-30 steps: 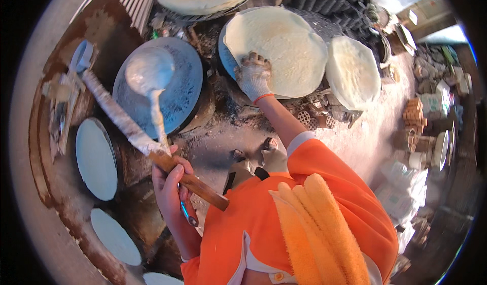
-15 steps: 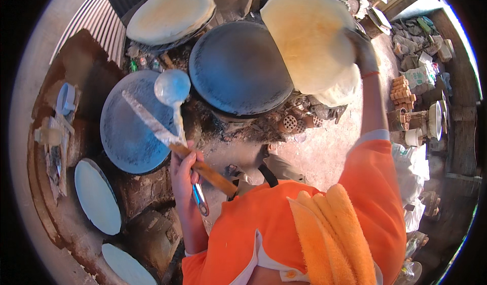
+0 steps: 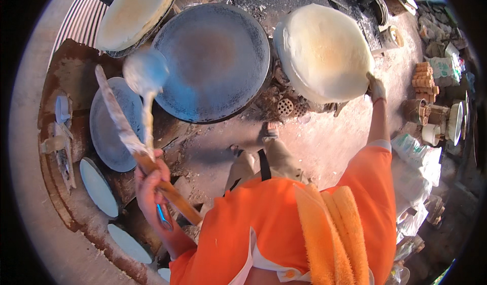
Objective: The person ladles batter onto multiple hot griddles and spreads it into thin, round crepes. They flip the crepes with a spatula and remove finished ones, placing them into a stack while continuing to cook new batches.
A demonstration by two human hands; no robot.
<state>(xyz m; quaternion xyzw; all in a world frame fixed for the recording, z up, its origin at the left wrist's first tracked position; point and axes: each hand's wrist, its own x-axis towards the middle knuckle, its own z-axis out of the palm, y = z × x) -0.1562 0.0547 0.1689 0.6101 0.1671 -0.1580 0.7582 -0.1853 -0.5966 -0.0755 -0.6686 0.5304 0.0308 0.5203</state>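
Two tools share my left hand (image 3: 150, 186), which is closed round their handles. One is a batter-coated ladle (image 3: 144, 72), its bowl blurred by motion. The other is a long wooden spatula (image 3: 115, 105) with a pale, crusted blade. Both point away over the left side, near a large round griddle (image 3: 213, 56) whose dark surface is bare. At the right, my gloved right hand (image 3: 376, 88) pinches the edge of a thin round flatbread (image 3: 329, 46). That flatbread lies on a pale, rounded pile, its rim drooping; the fingertips are partly hidden.
A second griddle (image 3: 116, 127) sits to the left, below the ladle. Beyond it, a stack of flatbreads (image 3: 134, 13) rests on a rack. Pale round discs (image 3: 99, 186) line the lower left. Perforated briquettes (image 3: 285, 107) lie by my feet; white bags (image 3: 416, 168) stand at the right.
My right hand has brought the flatbread down from above the big griddle's right side onto the pile. My left hand, with ladle and spatula, has moved left. The view has shifted too.
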